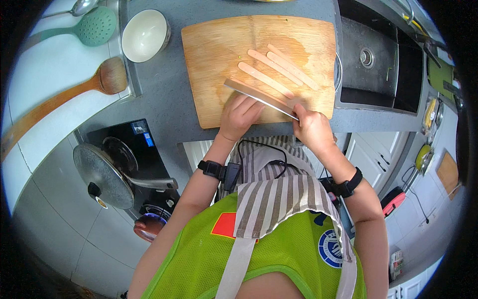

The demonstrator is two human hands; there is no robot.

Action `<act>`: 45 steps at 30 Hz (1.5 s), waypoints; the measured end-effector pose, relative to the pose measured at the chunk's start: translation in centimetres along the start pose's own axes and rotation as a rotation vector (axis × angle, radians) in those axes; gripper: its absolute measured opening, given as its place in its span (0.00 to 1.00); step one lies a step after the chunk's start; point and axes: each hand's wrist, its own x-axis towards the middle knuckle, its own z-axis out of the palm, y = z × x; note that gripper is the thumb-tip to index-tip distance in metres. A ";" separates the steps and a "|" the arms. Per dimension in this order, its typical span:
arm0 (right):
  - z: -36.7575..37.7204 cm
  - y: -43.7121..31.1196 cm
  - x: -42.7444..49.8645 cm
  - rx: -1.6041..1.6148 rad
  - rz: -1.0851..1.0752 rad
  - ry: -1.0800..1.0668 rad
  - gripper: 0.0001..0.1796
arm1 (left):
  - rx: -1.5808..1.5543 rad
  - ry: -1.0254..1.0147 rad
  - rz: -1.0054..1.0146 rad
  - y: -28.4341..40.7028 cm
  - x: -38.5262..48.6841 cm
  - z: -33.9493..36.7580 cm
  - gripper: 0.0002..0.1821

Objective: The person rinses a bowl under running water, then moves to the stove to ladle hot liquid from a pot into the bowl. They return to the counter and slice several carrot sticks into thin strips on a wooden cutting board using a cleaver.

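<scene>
A wooden cutting board (pixel 220 45) lies on the counter before me. My right hand (pixel 313 126) grips the handle end of a knife with a broad blade (pixel 261 96), which slants over the board's near part. My left hand (pixel 241 114) is beside the blade at its near side, fingers bent; what lies under the fingertips is hidden. Several long, thin, pale orange sausage-like strips (pixel 266 79) lie slanted on the board beyond the blade. Part of another strip shows along the blade's far edge. Small green bits are scattered on the board.
A white bowl (pixel 145 36) stands left of the board, near a green slotted spatula (pixel 98 26) and a wooden brush or spatula (pixel 112 76). A lidded pan (pixel 102 177) is on the stove at lower left. The black sink (pixel 368 84) is at the right.
</scene>
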 end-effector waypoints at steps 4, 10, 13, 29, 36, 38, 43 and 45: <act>-0.1 -0.3 0.2 -0.017 0.032 0.004 0.07 | -0.037 0.018 -0.007 -0.3 0.1 -0.4 0.09; -0.2 -0.6 0.5 -0.035 0.034 -0.002 0.05 | 0.089 0.151 -0.077 -1.4 -0.2 -1.6 0.11; -0.3 -0.6 0.5 -0.070 0.049 -0.059 0.07 | 0.122 0.194 -0.112 -1.6 -0.2 -1.6 0.12; 0.3 -0.6 1.3 -0.137 0.071 -0.114 0.27 | 0.165 0.244 -0.101 -2.0 -0.2 -1.3 0.12; 1.1 -0.1 1.4 -0.087 0.119 -0.131 0.31 | 0.180 0.255 -0.110 -1.9 -0.3 -1.2 0.10; 1.0 0.1 1.4 -0.054 0.101 -0.112 0.31 | 0.183 0.253 -0.103 -1.8 -0.2 -1.3 0.10; 0.9 1.1 0.5 0.073 0.019 0.028 0.22 | 0.261 0.251 -0.049 -1.7 0.0 -1.1 0.10; 0.9 1.7 0.0 0.206 0.009 0.045 0.21 | 0.284 0.246 -0.052 -1.7 -0.1 -0.9 0.10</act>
